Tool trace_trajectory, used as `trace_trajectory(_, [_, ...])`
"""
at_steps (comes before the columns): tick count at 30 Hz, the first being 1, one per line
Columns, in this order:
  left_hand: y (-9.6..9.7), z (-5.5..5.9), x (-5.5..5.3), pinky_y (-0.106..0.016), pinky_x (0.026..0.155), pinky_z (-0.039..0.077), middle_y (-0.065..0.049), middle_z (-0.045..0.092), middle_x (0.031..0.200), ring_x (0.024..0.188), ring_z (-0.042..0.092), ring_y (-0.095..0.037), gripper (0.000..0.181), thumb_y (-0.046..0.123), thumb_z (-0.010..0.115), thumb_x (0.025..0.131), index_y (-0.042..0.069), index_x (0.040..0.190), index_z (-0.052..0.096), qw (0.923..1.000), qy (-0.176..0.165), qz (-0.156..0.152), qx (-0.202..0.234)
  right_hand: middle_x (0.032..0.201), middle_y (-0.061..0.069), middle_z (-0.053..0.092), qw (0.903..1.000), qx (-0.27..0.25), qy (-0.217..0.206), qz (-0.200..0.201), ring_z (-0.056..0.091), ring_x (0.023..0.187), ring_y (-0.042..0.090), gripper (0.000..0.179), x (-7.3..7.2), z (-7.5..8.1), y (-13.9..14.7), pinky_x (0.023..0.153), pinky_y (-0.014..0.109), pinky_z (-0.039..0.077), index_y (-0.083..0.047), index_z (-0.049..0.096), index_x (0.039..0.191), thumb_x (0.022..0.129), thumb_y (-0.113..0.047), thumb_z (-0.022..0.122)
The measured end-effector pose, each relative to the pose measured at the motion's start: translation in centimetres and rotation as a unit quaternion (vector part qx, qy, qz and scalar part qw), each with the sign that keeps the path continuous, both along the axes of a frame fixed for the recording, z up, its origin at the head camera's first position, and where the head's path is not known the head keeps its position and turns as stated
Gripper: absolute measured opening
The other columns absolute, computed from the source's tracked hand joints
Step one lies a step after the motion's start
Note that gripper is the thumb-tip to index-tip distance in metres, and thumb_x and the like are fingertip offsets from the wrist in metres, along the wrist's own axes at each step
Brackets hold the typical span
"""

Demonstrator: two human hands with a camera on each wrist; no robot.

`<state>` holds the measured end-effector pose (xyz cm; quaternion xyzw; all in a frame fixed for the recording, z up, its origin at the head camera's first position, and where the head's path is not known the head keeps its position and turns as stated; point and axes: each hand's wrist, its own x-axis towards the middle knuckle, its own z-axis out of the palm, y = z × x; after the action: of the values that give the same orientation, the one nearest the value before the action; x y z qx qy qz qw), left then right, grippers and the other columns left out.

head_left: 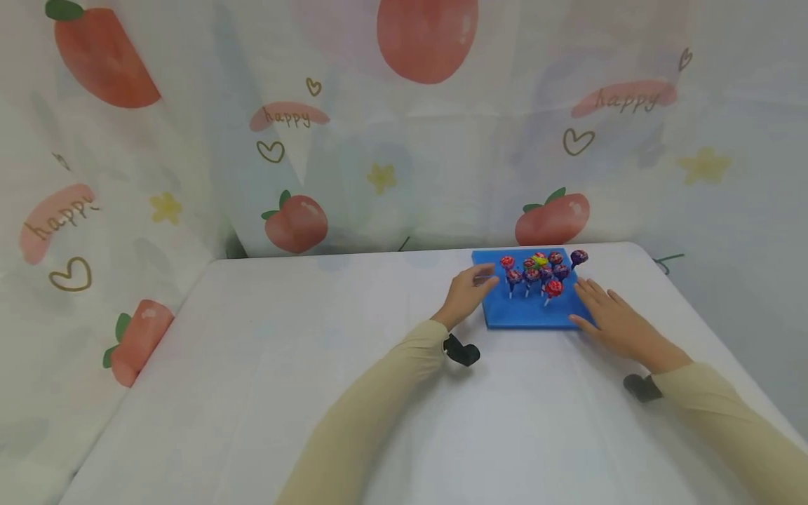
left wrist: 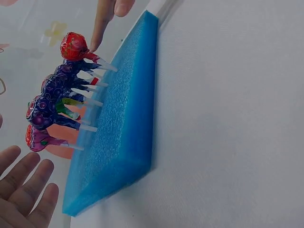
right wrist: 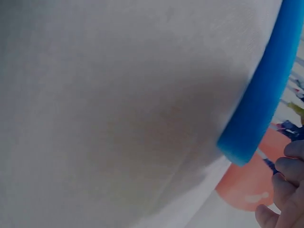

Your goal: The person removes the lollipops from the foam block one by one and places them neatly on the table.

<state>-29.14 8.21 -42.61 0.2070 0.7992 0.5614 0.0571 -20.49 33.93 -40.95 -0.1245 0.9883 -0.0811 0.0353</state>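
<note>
A blue foam board (head_left: 536, 317) lies on the white table, with several wrapped lollipops (head_left: 532, 275) standing in it by their sticks. Their wrappers are red, purple and one yellow-green. My left hand (head_left: 467, 291) hovers at the board's left edge, thumb and fingers apart, holding nothing; its spread fingers (left wrist: 29, 185) show beside a pink-wrapped lollipop (left wrist: 42, 140) in the left wrist view. Over the board's right edge my right hand (head_left: 609, 319) reaches with fingers extended, near a purple lollipop (head_left: 578, 257) that leans at the back right corner.
White cloth covers the table (head_left: 265, 365). A printed curtain (head_left: 435, 154) with peaches and hearts hangs behind and at the left. Dark wrist camera pieces (head_left: 462, 351) sit under both sleeves. A thin dark-green cord (head_left: 669, 259) shows past the table's back right corner.
</note>
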Motion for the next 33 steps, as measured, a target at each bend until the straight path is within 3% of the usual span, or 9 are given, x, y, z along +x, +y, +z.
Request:
trace_trajectory(13, [2.1,-1.0,-0.5,-0.024,0.093,0.051,-0.01,0.064,0.121,0.112,0.062,-0.022,0.036,0.024,0.057,0.094,0.006,0.126,0.058,0.9995,-0.016,0.025,0.009,0.149,0.036,0.013,0.999,-0.023,-0.036,0.014,0.009,0.138,0.051,0.075,-1.3,-1.3,0.9,0.11,0.068,0.008,0.014,0.015,0.143,0.099,-0.042,0.039])
trace_trajectory(26, [4.3,-1.6,-0.2,-0.019,0.087,0.051,-0.006,0.068,0.115,0.104,0.064,-0.015,0.036,0.026,0.059,0.093,0.008,0.125,0.06,0.9985,-0.026,0.042,-0.021,0.146,0.038,0.018,0.9985,0.002,-0.055,0.002,0.016,0.135,0.053,0.077,-2.0,-2.0,1.3,0.108,0.068,0.013,0.015,0.02,0.142,0.098,-0.045,0.039])
trace_trajectory(33, [4.9,-1.5,-0.1,-0.02,0.09,0.051,-0.008,0.066,0.118,0.109,0.062,-0.016,0.039,0.026,0.057,0.094,0.006,0.128,0.057,0.9985,-0.03,0.041,-0.019,0.147,0.037,0.017,0.9984,0.005,-0.056,-0.002,0.016,0.135,0.053,0.077,-2.1,-1.8,1.1,0.108,0.068,0.013,0.015,0.021,0.141,0.097,-0.045,0.041])
